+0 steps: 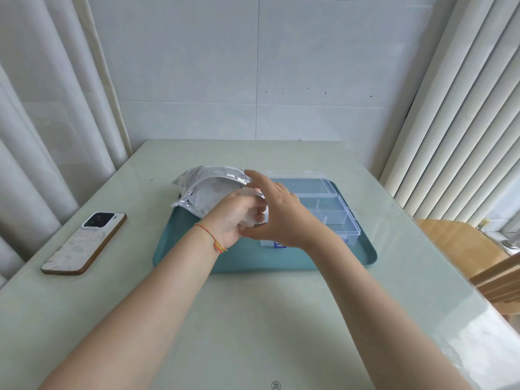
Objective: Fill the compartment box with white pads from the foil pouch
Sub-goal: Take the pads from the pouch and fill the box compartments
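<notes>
A silver foil pouch (197, 182) lies open on the left part of the teal tray (197, 257), with white pads showing in its mouth. My left hand (235, 215) grips a bunch of white pads (257, 213) just right of the pouch mouth. My right hand (277, 209) is against those pads from the right, fingers stretched out toward the pouch rim. The clear compartment box (329, 211) stands open on the tray behind my right hand, its lid (304, 182) laid back; the compartments I can see hold nothing.
A phone (84, 243) lies face down on the pale table (253, 319) left of the tray. Curtains hang at the left and blinds at the right. A wooden chair (478, 257) stands at the table's right edge.
</notes>
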`<state>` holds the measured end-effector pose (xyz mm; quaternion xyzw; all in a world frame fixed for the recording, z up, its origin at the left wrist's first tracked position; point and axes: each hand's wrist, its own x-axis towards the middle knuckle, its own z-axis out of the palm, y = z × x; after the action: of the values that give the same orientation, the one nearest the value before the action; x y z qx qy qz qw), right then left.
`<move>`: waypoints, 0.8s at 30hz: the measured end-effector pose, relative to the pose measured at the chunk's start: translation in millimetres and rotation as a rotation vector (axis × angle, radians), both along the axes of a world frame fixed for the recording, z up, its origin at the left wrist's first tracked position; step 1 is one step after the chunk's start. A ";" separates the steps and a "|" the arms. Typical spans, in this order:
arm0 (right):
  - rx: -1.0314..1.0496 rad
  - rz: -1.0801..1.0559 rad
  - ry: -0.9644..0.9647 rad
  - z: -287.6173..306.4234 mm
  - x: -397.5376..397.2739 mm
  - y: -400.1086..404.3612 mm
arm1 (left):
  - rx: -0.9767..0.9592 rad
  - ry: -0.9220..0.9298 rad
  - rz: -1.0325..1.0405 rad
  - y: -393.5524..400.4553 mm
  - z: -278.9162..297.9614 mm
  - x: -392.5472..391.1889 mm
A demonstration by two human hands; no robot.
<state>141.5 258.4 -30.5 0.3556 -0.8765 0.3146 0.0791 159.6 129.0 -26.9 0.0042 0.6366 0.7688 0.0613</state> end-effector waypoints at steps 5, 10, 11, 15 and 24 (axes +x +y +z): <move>-0.051 0.005 0.066 2.5 -3.2 -0.9 | -0.045 0.042 -0.131 9.3 8.5 1.6; -0.084 0.054 0.055 6.3 -3.7 3.0 | 0.011 0.016 -0.112 12.7 9.4 -2.9; -0.091 0.053 0.063 6.0 -4.0 3.1 | 0.024 -0.008 -0.103 12.7 8.7 -3.5; -0.096 0.062 0.103 3.3 -3.6 4.0 | 0.043 -0.093 -0.066 12.4 6.8 -4.5; -0.156 0.106 -0.215 18.2 -3.9 20.2 | 0.037 -0.071 -0.053 7.4 -2.3 -9.1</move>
<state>137.6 278.6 -12.4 0.3585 -0.8327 0.4219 -0.0043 150.5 136.4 -29.2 -0.0052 0.6193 0.7783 0.1040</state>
